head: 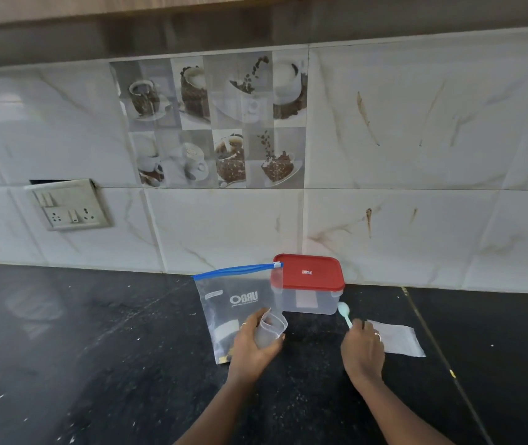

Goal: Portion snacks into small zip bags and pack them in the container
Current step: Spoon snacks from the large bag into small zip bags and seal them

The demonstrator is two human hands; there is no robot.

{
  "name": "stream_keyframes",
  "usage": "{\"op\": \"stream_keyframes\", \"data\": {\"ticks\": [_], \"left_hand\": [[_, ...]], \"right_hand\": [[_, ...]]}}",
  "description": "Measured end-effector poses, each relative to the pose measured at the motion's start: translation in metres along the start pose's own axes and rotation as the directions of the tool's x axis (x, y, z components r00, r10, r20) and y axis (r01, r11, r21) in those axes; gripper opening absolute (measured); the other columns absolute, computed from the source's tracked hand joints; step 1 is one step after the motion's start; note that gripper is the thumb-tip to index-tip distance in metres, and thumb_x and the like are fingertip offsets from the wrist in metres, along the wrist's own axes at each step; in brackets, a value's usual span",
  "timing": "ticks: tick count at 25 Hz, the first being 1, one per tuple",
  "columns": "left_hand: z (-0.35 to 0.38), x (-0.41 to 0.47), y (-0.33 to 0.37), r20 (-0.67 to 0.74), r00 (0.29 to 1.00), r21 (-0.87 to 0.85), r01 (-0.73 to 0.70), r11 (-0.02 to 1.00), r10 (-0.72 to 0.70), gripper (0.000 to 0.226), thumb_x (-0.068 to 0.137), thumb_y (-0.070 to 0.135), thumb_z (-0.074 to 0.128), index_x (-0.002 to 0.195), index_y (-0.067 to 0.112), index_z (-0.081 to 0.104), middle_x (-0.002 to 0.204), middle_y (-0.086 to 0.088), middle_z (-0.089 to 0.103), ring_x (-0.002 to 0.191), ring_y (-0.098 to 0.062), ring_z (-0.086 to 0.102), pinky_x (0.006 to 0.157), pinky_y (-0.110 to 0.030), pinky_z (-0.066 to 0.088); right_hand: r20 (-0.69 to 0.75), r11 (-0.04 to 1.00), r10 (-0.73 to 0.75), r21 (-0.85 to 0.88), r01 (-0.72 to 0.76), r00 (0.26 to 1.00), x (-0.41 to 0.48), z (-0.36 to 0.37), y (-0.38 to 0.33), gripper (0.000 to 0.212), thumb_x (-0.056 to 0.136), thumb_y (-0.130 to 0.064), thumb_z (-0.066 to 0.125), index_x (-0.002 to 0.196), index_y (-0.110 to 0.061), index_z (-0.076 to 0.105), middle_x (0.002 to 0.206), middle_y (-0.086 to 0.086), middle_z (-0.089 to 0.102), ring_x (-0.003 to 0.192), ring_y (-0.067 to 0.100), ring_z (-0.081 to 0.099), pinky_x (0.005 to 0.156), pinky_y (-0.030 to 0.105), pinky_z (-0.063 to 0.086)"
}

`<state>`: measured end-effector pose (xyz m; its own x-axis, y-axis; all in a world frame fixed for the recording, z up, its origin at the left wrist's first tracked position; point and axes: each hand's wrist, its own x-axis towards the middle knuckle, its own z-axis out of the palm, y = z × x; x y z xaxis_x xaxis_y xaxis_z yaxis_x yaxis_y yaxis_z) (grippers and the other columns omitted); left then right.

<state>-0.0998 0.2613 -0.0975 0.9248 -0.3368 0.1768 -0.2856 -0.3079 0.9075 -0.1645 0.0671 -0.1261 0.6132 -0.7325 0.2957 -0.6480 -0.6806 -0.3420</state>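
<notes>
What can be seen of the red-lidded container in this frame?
The container is a clear plastic box with rounded corners, upright on the black counter by the tiled wall. Its red lid sits closed on top, a small white mark at its centre. A pale rectangle shows on the front wall. The large zip bag overlaps its left edge; contact is unclear. Left hand and right hand are clear of it.
</notes>
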Motion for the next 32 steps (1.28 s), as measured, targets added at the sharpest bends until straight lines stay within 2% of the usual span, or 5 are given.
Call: {"op": "stream_keyframes", "data": {"ticks": [5,10,17,25,32], "left_hand": [[-0.048,0.005,0.033,-0.273,0.949,-0.038,-0.173,0.984,0.156,0.059,0.073,0.016,0.07,0.129,0.017,0.051,0.118,0.003,0.057,0.111,-0.015,0.052,0.093,-0.025,0.039],[-0.115,0.041,0.066,-0.335,0.918,0.027,-0.218,0.976,0.214,0.077,0.061,0.042,0.055,0.133,0.016,0.045,0.115,0.002,0.056,0.103,-0.012,0.052,0.086,-0.021,0.037],[-0.146,0.089,0.078,-0.1,0.992,0.32,-0.036,0.947,0.072,0.06,0.076,0.017,0.064,0.132,0.012,0.046,0.121,-0.008,0.059,0.109,-0.029,0.054,0.084,-0.026,0.038],[-0.122,0.112,0.082,0.285,0.956,0.623,-0.133,0.77,-0.066,0.069,0.075,0.036,0.074,0.132,0.011,0.047,0.128,-0.009,0.055,0.12,-0.027,0.047,0.088,-0.03,0.04],[-0.111,0.101,0.081,0.14,0.99,0.563,-0.095,0.821,0.019,0.05,0.073,0.022,0.068,0.12,0.01,0.055,0.118,-0.015,0.057,0.111,-0.032,0.05,0.08,-0.03,0.039]], "right_hand": [[-0.375,0.817,-0.485,0.127,0.562,0.79,-0.001,-0.03,-0.064,0.045,0.047,0.025,0.067,0.08,-0.005,0.072,0.09,0.006,0.07,0.082,0.026,0.067,0.067,0.033,0.057],[-0.274,0.563,-0.788,0.04,0.826,0.551,-0.004,-0.051,-0.141,0.025,0.056,0.009,0.074,0.069,-0.011,0.069,0.108,0.014,0.071,0.1,0.031,0.068,0.081,0.037,0.055],[0.056,0.631,-0.772,-0.053,0.774,0.633,-0.001,-0.062,-0.172,0.036,0.072,0.015,0.054,0.1,-0.003,0.067,0.113,0.015,0.058,0.113,0.031,0.051,0.086,0.038,0.032],[-0.061,0.519,-0.854,-0.05,0.853,0.516,-0.006,-0.073,-0.149,0.043,0.034,0.02,0.071,0.059,-0.013,0.058,0.063,0.001,0.053,0.048,0.013,0.029,0.06,0.024,0.027],[0.087,0.648,-0.76,0.165,0.743,0.644,-0.018,-0.093,-0.115,0.027,0.092,-0.004,0.039,0.113,-0.012,0.053,0.101,0.004,0.065,0.089,0.025,0.053,0.067,0.027,0.03]]}}
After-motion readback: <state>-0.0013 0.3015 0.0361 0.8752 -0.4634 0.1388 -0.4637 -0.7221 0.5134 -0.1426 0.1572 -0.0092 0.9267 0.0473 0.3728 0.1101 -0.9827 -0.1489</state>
